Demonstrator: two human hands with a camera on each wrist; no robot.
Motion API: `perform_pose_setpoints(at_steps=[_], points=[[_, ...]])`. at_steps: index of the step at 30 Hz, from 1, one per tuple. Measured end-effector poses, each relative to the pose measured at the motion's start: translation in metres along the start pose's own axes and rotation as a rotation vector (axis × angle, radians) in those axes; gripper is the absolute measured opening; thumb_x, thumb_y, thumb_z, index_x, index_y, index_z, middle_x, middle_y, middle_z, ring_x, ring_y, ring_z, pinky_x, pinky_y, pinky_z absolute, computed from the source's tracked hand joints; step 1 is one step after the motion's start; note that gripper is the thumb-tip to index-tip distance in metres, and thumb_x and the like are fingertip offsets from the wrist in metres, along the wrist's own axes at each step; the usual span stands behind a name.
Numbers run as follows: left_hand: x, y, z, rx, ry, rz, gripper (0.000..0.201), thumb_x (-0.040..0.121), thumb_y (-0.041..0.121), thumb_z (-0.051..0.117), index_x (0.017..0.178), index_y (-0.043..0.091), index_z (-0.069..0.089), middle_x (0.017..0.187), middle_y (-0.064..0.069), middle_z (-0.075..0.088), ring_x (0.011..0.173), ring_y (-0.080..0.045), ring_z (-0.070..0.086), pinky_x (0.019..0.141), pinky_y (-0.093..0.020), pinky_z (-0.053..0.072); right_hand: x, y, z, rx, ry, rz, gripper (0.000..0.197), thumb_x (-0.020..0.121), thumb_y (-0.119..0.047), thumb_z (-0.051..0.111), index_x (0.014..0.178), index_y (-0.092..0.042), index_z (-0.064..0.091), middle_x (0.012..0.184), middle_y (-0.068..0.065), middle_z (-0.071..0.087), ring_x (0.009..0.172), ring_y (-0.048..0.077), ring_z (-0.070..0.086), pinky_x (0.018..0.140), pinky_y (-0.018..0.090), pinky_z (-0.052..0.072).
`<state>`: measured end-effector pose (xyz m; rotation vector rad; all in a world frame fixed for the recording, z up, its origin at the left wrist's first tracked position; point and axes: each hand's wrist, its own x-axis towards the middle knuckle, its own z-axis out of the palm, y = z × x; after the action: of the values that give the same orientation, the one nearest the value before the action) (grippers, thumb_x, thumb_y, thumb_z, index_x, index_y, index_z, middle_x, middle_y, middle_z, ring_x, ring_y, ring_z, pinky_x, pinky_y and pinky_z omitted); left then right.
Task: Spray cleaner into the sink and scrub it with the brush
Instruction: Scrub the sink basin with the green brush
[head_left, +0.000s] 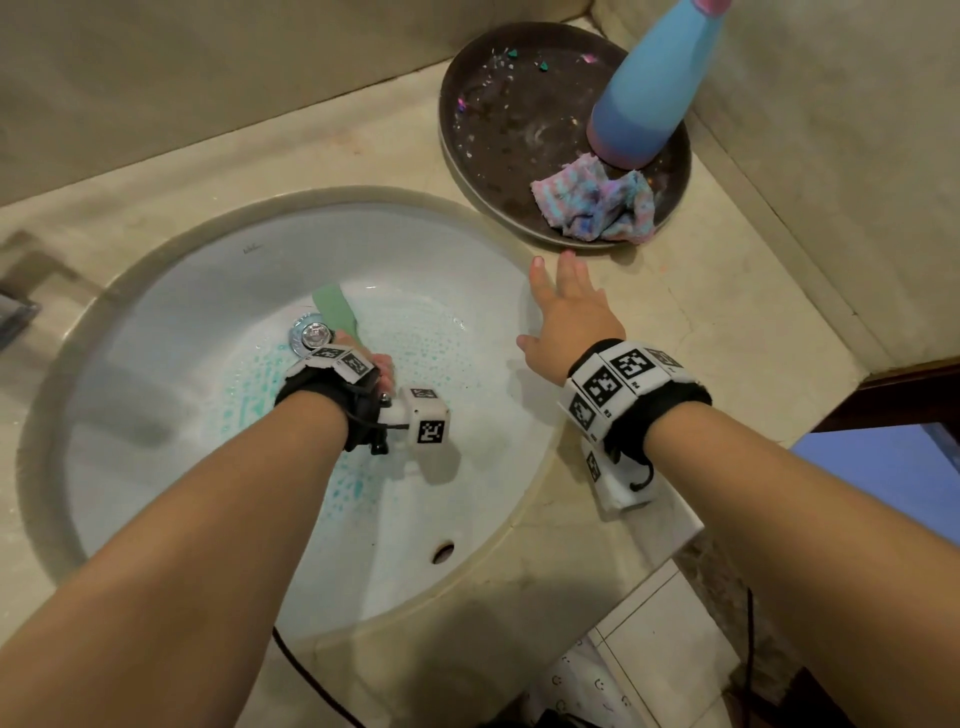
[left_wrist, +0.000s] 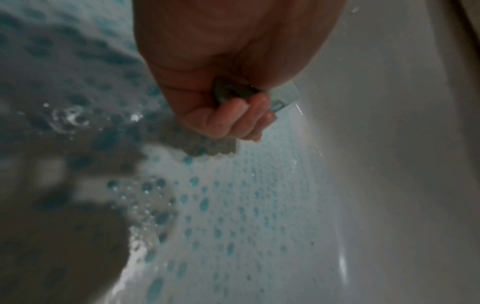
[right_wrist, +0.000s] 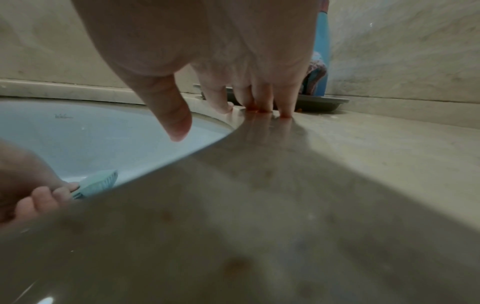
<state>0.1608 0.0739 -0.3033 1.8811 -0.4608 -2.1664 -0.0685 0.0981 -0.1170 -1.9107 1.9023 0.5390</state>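
A white oval sink (head_left: 171, 291) is set in a beige stone counter, its bowl speckled with teal cleaner droplets (left_wrist: 233, 216). My left hand (head_left: 376, 366) is down in the bowl beside the chrome drain (head_left: 311, 335) and grips the handle of a pale green brush (head_left: 335, 306), whose head points toward the far wall of the bowl. The brush (right_wrist: 97, 183) also shows in the right wrist view, and its handle end (left_wrist: 284, 96) in the left wrist view. My right hand (head_left: 563, 301) lies flat with straight fingers (right_wrist: 285, 102) on the counter at the sink's right rim. The blue cleaner bottle (head_left: 649, 88) stands on a dark tray.
The round dark tray (head_left: 498, 130) sits at the back right corner and also holds a crumpled pastel cloth (head_left: 597, 205). Stone walls close the back and right. A dark fixture (head_left: 21, 306) sits at the far left. The counter's front edge drops to a tiled floor.
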Motion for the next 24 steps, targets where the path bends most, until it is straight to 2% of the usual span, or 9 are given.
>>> perform_pose_setpoints(at_steps=[2,4,8,12,15,18,20,22,24], points=[[-0.031,0.008,0.027,-0.086,0.053,0.039,0.04,0.072,0.043,0.044,0.046,0.013,0.039,0.036,0.001,0.031,0.024,-0.012,0.043,0.034,-0.015,0.035,0.0,0.0,0.0,-0.005,0.001,0.0,0.081,0.094,-0.034,0.047,0.151,-0.018,-0.008,0.156,0.012,-0.017,0.146,0.025,-0.012,0.12,0.041,0.005],[-0.038,0.015,0.048,-0.136,0.012,-0.063,0.057,0.088,0.054,0.03,0.049,0.013,0.035,0.034,0.003,0.032,0.02,-0.009,0.033,0.032,-0.005,0.026,0.0,0.0,0.0,-0.011,-0.003,-0.002,0.08,0.095,-0.034,0.047,0.151,-0.018,-0.009,0.156,0.012,-0.017,0.146,0.025,-0.012,0.119,0.041,0.005],[-0.052,0.012,0.074,-0.01,0.044,-0.031,0.065,0.094,0.062,0.013,0.061,0.011,0.036,0.031,0.002,0.038,0.02,-0.008,0.027,0.032,-0.006,0.02,0.001,0.001,0.0,-0.006,-0.004,-0.002,0.081,0.094,-0.034,0.048,0.151,-0.018,-0.009,0.156,0.012,-0.018,0.146,0.025,-0.012,0.12,0.041,0.004],[-0.042,0.01,0.045,-0.247,0.055,-0.053,0.064,0.092,0.066,0.011,0.062,0.014,0.031,0.035,0.001,0.037,0.02,-0.009,0.03,0.032,-0.003,0.024,0.002,0.0,0.001,-0.014,0.003,-0.002,0.081,0.094,-0.034,0.048,0.15,-0.018,-0.009,0.156,0.012,-0.017,0.146,0.026,-0.012,0.12,0.041,0.005],[-0.042,0.01,0.023,-0.366,0.095,-0.052,0.048,0.097,0.049,0.013,0.065,0.016,0.027,0.038,-0.002,0.035,0.021,-0.008,0.032,0.037,-0.003,0.03,0.002,0.001,0.001,-0.016,0.005,-0.006,0.081,0.094,-0.034,0.047,0.151,-0.018,-0.009,0.156,0.013,-0.017,0.146,0.026,-0.012,0.12,0.041,0.005],[-0.055,0.011,0.029,-0.321,0.072,-0.079,0.055,0.095,0.056,0.008,0.058,0.02,0.027,0.032,0.0,0.032,0.019,-0.009,0.029,0.032,-0.002,0.023,0.002,0.001,0.001,-0.025,0.006,-0.009,0.081,0.095,-0.035,0.047,0.151,-0.018,-0.009,0.156,0.013,-0.016,0.146,0.026,-0.011,0.12,0.041,0.005],[-0.061,0.013,0.044,-0.105,0.119,-0.035,0.062,0.097,0.056,0.009,0.055,0.016,0.031,0.041,0.0,0.038,0.019,-0.01,0.033,0.029,-0.004,0.024,0.002,0.001,0.001,-0.029,0.007,-0.01,0.08,0.095,-0.035,0.046,0.15,-0.018,-0.009,0.157,0.013,-0.016,0.146,0.026,-0.011,0.119,0.041,0.005],[-0.062,0.012,0.061,0.198,0.152,0.047,0.051,0.1,0.049,0.018,0.063,0.02,0.038,0.054,0.001,0.043,0.028,-0.008,0.041,0.032,-0.01,0.032,0.002,0.002,0.001,-0.023,0.004,-0.01,0.08,0.095,-0.034,0.047,0.151,-0.018,-0.009,0.157,0.012,-0.016,0.146,0.026,-0.011,0.119,0.041,0.005],[-0.059,0.008,0.074,0.252,0.097,0.031,0.054,0.098,0.054,0.022,0.061,0.019,0.041,0.047,0.001,0.046,0.03,-0.01,0.038,0.035,-0.012,0.03,0.002,0.002,0.001,-0.019,0.004,-0.007,0.08,0.095,-0.033,0.047,0.151,-0.018,-0.009,0.157,0.012,-0.016,0.146,0.025,-0.012,0.119,0.04,0.005]])
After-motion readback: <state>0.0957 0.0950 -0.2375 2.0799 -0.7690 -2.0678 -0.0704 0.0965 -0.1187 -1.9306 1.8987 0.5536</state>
